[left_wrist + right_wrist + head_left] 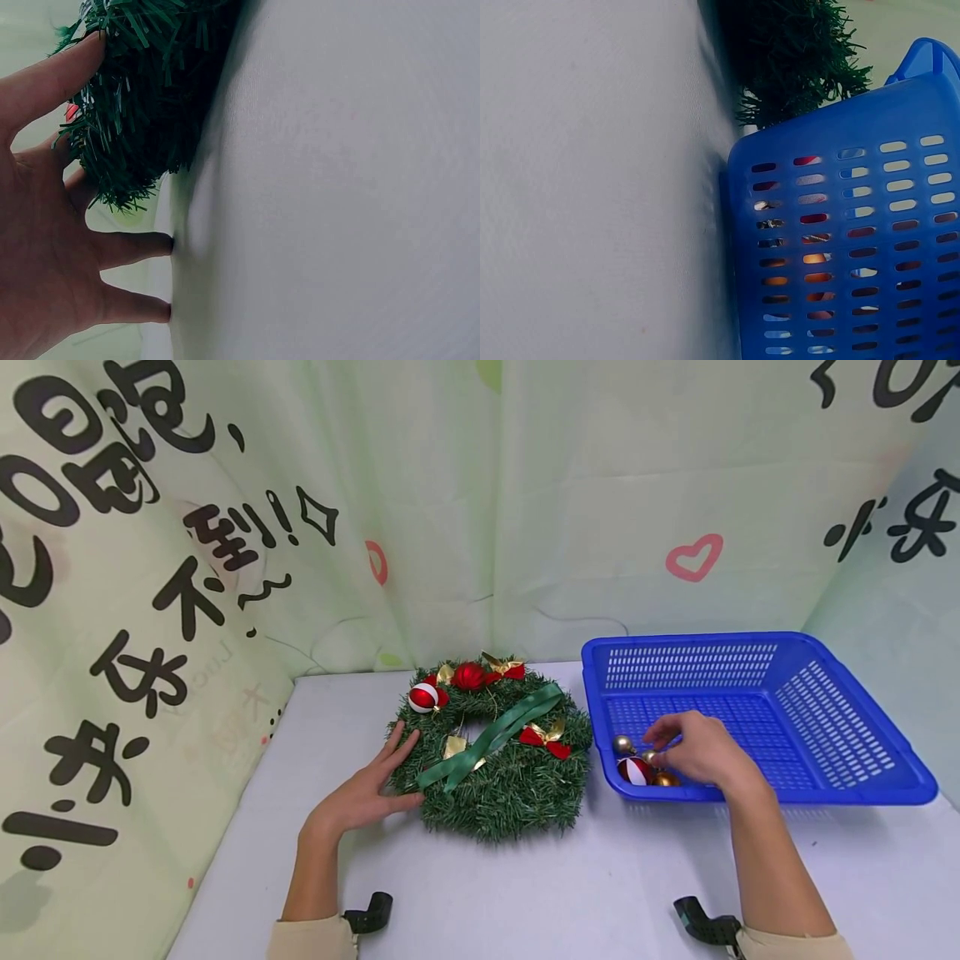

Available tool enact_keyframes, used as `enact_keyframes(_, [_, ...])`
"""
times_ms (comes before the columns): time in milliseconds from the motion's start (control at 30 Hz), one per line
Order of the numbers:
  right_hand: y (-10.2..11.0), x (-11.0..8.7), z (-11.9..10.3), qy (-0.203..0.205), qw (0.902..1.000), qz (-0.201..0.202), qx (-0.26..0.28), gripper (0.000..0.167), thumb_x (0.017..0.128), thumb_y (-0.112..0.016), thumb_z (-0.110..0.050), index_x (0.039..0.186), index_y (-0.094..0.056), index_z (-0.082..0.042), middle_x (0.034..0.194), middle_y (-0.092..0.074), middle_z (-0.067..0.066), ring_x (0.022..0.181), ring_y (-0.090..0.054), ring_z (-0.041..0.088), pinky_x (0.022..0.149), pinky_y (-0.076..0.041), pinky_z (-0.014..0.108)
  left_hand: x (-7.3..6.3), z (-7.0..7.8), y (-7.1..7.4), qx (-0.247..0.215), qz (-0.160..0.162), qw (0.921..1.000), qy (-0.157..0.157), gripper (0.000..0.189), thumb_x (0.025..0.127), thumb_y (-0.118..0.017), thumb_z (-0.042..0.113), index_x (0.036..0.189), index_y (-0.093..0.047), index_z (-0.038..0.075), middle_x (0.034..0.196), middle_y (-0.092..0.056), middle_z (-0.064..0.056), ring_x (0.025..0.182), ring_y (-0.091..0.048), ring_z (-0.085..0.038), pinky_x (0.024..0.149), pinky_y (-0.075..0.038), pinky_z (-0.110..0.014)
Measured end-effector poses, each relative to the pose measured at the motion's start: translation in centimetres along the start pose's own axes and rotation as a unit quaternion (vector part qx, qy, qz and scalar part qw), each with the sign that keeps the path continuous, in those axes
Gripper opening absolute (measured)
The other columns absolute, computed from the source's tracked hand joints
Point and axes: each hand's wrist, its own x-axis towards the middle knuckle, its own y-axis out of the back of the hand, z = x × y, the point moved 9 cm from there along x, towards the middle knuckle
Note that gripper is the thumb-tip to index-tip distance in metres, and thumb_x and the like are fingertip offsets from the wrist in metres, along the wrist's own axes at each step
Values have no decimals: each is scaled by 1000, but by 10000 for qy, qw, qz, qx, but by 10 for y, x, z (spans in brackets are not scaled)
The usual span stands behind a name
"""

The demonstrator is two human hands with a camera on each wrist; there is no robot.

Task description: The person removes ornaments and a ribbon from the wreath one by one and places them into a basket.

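A green Christmas wreath point(502, 797) lies on the table, dressed with red ornaments, red-and-gold bows and a green ribbon point(491, 739). My left hand point(360, 793) rests against its left side, thumb and fingers spread. In the left wrist view the thumb touches the wreath's needles point(142, 90), and two fingertips reach the tabletop. My right hand point(697, 747) is inside the blue basket point(855, 795), fingers bent down at a small gold ball point(649, 757); whether they pinch it I cannot tell. Beside it lie a red-and-white ball point(634, 771), an orange-gold ball point(665, 779) and another gold ball point(622, 744).
The basket stands right of the wreath, their edges close together. Its slotted wall point(840, 225) hides the right hand's fingers in the right wrist view. A white cloth point(525, 893) covers the table. Printed curtains point(525, 510) hang behind and at both sides.
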Motion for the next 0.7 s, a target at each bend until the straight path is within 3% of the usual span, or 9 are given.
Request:
enact_keyframes(400, [2, -2, 2, -6, 9999, 135, 71, 27, 95, -74, -15, 117, -72, 1, 107, -72, 19, 94, -68, 33, 78, -56, 49, -1, 1, 1, 5, 8, 10000, -3, 97, 96, -73, 42, 169, -10, 33, 176, 13, 9, 162, -4, -36, 119, -26, -71])
enact_keyframes(700, [4, -2, 1, -107, 9998, 139, 99, 30, 98, -70, -20, 121, -71, 0, 116, -70, 24, 103, -66, 41, 82, -57, 52, 0, 0, 0, -35, -15, 10000, 16, 97, 97, -73, 42, 169, -8, 34, 176, 15, 9, 162, -3, -36, 119, -25, -71])
